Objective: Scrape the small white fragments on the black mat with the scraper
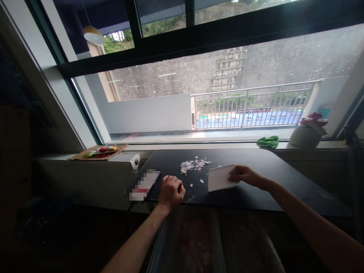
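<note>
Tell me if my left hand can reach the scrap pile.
Likely yes: the scrap pile lies just beyond your left hand, with only tabletop between, and the white sheet in your right hand leaves that path clear.

Daylight enters a dim room (54, 110) through a wide, dark-framed glass window (170, 47). Below it stands a black wood-grained bench (256, 161), near a white slatted-top radiator (123, 157). Outside are a low smooth white wall (150, 113), a silver metal railing (245, 108) and a rough grey wall (176, 81).
</note>
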Available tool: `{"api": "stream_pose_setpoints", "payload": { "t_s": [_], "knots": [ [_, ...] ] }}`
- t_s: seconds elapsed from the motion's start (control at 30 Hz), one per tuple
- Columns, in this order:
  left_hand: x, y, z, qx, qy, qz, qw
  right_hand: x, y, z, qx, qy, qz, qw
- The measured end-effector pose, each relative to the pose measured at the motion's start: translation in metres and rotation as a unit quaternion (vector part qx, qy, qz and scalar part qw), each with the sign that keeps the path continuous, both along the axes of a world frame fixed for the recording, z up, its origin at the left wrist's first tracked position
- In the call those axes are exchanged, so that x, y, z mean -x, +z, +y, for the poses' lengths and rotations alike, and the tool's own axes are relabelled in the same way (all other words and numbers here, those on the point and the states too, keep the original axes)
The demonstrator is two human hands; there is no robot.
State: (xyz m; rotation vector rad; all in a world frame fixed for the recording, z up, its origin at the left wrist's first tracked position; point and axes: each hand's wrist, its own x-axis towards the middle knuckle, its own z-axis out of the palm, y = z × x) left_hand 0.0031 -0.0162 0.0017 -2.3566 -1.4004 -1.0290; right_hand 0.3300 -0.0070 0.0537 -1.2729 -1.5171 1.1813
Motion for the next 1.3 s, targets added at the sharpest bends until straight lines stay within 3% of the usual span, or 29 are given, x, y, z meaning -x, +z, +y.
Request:
{"api": "stream_pose_setpoints", "payload": {
  "t_s": [0.1,0.33,0.53,0.6,0.8,0.87,0.97,1.1,1.2,1.3],
  "knots": [
    [0.000,0.000,0.000,0.000,0.001,0.003,1.000,-0.007,0.004,-0.002,-0.012,-0.005,0.011,1.000],
    [0.003,-0.001,0.000,-0.020,0.008,0.018,1.000,0.058,-0.012,0.031,-0.043,-0.011,0.049,0.998],
    [0.001,0.000,0.000,-0.008,0.005,0.012,1.000,0.010,-0.005,0.002,-0.003,0.015,0.018,1.000],
    [0.000,0.001,0.000,-0.003,0.006,0.009,1.000,0.008,0.000,0.001,-0.010,0.022,0.017,1.000],
    [0.003,-0.002,0.001,-0.003,0.015,0.015,1.000,0.076,-0.003,0.031,-0.041,0.057,0.036,0.997],
    [0.004,-0.002,0.002,-0.008,0.014,0.014,1.000,0.082,-0.004,0.035,-0.037,0.067,0.031,0.997],
    [0.003,-0.002,0.001,-0.015,0.011,0.008,1.000,0.050,-0.004,0.020,-0.021,0.068,0.008,0.997],
    [0.002,-0.001,0.001,-0.015,0.006,0.005,1.000,-0.027,0.000,-0.013,0.002,0.048,-0.030,0.998],
    [0.002,0.000,0.001,-0.015,0.005,0.004,1.000,-0.061,0.002,-0.017,-0.035,-0.039,-0.026,0.998],
    [0.003,0.000,0.001,-0.019,0.005,0.002,1.000,-0.059,-0.001,0.005,-0.080,-0.150,-0.011,0.985]
  ]
}}
